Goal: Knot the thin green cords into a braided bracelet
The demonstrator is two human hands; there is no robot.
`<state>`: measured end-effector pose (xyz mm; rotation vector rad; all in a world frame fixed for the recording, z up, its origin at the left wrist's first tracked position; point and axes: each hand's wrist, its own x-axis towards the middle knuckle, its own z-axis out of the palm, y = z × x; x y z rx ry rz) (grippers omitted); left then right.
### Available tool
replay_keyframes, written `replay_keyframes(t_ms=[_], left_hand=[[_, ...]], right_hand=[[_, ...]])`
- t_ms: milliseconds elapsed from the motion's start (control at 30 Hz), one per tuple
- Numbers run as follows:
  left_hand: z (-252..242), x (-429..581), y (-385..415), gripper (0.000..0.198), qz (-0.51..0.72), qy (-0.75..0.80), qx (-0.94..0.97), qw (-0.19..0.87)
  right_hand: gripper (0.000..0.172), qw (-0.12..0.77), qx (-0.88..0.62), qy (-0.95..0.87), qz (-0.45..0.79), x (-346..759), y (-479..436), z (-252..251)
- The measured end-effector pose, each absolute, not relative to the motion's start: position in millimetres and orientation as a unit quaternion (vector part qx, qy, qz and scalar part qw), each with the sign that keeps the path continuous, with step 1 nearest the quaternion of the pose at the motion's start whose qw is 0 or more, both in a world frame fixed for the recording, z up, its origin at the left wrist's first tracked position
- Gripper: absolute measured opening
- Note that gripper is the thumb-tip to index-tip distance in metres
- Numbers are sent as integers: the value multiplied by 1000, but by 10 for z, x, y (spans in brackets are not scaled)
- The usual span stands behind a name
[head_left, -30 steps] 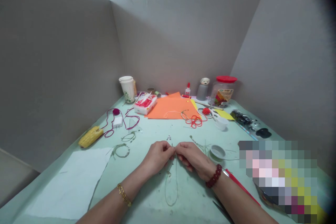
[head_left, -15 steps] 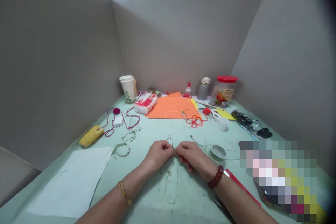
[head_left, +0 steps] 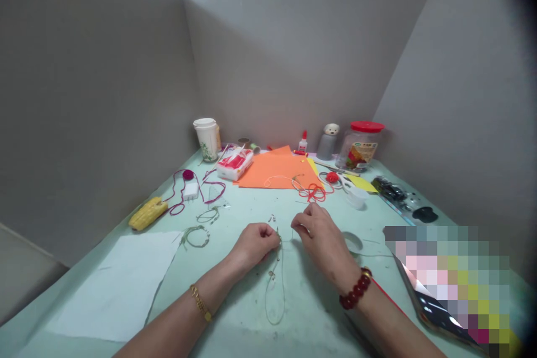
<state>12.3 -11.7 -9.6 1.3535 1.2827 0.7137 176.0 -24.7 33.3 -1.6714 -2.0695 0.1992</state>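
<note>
In the middle of the table my left hand (head_left: 257, 243) pinches the upper end of a thin green cord (head_left: 284, 296), which hangs toward me in a long loop. Small beads (head_left: 272, 275) sit along the cord. To the right and a little higher, my right hand (head_left: 321, 235) is closed at thumb and forefinger, with a fine strand end showing below the fingertips. A few tiny loose beads (head_left: 272, 217) lie just beyond the hands. Beside my right wrist is a cord spool (head_left: 353, 241), partly hidden by that hand.
Two green cord bracelets (head_left: 196, 237) and white paper (head_left: 113, 285) lie left. Behind them are a corn cob (head_left: 148, 213) and purple yarn (head_left: 188, 175). Orange sheets (head_left: 277, 170), red cord (head_left: 315, 192) and a red-lidded jar (head_left: 359, 145) stand farther back. A phone (head_left: 444, 313) lies right.
My right hand has moved up and right, away from my left hand, drawing a thin strand end with it. My left hand stays pinched on the cord. The view has shifted slightly.
</note>
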Motion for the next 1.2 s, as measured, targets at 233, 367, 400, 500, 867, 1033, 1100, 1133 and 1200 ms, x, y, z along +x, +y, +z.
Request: replay_keyframes(t_ms=[233, 367, 400, 500, 867, 1033, 1100, 1133, 1200], left_hand=[[-77, 125, -131, 12, 305, 537, 561, 551], [-78, 126, -132, 11, 302, 539, 569, 543], [-81, 126, -131, 11, 300, 540, 571, 541], [-87, 125, -126, 11, 298, 541, 574, 538], [-105, 121, -116, 8, 304, 534, 567, 549], [-72, 125, -132, 6, 303, 538, 563, 549], [-53, 128, -139, 7, 302, 540, 562, 549], [-46, 130, -141, 7, 302, 540, 562, 549], [-43, 137, -142, 8, 301, 543, 563, 545]], right_hand=[[21, 331, -620, -655, 279, 1610, -255, 253], [17, 364, -613, -632, 305, 1587, -250, 191], [15, 374, -605, -630, 311, 1589, -249, 185], [13, 395, -565, -635, 348, 1596, -253, 204], [8, 350, -567, -648, 369, 1588, -238, 92], [11, 327, -578, -636, 393, 1598, -220, 28], [12, 327, -580, -631, 399, 1600, -221, 25], [12, 328, -581, -629, 399, 1600, -222, 26], [12, 328, -584, -626, 400, 1601, -226, 27]])
